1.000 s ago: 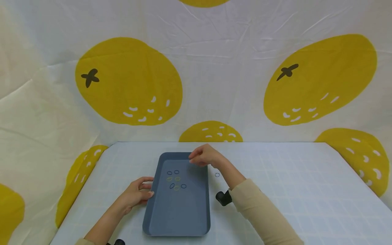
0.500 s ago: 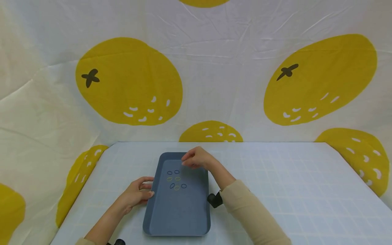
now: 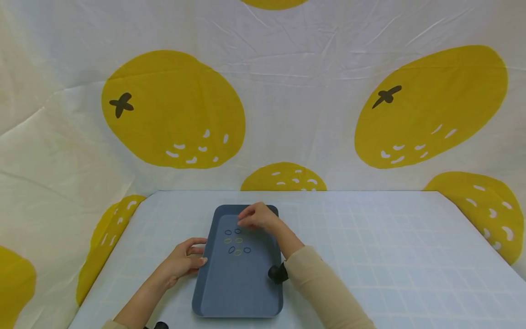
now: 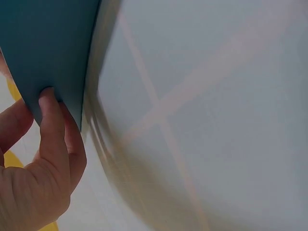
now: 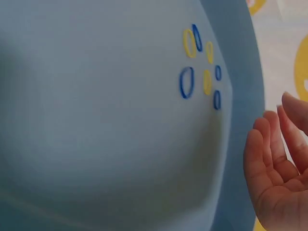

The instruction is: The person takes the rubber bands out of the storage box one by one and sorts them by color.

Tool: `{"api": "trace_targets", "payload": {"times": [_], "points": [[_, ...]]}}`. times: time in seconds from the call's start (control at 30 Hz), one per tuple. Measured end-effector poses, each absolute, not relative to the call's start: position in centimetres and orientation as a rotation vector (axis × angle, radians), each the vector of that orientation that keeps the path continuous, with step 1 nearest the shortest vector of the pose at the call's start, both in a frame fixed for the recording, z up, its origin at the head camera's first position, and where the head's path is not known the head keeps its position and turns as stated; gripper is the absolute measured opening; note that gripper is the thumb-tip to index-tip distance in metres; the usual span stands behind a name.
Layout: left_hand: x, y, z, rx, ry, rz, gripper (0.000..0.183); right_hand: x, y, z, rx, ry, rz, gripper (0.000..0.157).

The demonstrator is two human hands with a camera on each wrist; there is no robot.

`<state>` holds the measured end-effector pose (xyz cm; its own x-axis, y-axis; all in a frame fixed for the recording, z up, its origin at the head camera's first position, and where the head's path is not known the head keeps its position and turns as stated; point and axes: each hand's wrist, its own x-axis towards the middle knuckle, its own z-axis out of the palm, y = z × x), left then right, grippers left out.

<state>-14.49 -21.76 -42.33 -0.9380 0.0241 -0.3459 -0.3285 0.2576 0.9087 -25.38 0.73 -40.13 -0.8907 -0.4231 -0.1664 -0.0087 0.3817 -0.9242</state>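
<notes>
Rings, four blue and three yellow, lie loosely grouped in the far half of the tray in the head view. The right hand has just moved left across the tray's far end and slightly nearer the person, which brings its fingertips close beyond the farthest blue rings; the group keeps its layout. Its fingers are bent and narrowly spaced. The left hand touches the tray's left wall as before, probably steadying it. The right sleeve lies across the desk, and a black knob at that wrist blocks part of the tray's right rim. A ring seen on the desk a second ago is out of sight, the arm now crossing that spot.

In the left wrist view, that hand's loosely bent fingers meet the tray's outer face.

In the right wrist view, all seven rings show unblocked, with the right hand beside them, apart in the picture. Thumb and forefinger tips come close together; whether they pinch something thin I cannot tell. A yellow-patterned sheet hangs behind.
</notes>
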Motion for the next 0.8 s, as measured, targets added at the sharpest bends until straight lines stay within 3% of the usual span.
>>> {"api": "trace_targets", "payload": {"times": [0.8], "points": [[-14.5,-21.9,-42.5,-0.253,2.244,1.733,0.056,-25.5,-1.5,-44.3,-0.421,2.696,-1.256,0.018]]}}
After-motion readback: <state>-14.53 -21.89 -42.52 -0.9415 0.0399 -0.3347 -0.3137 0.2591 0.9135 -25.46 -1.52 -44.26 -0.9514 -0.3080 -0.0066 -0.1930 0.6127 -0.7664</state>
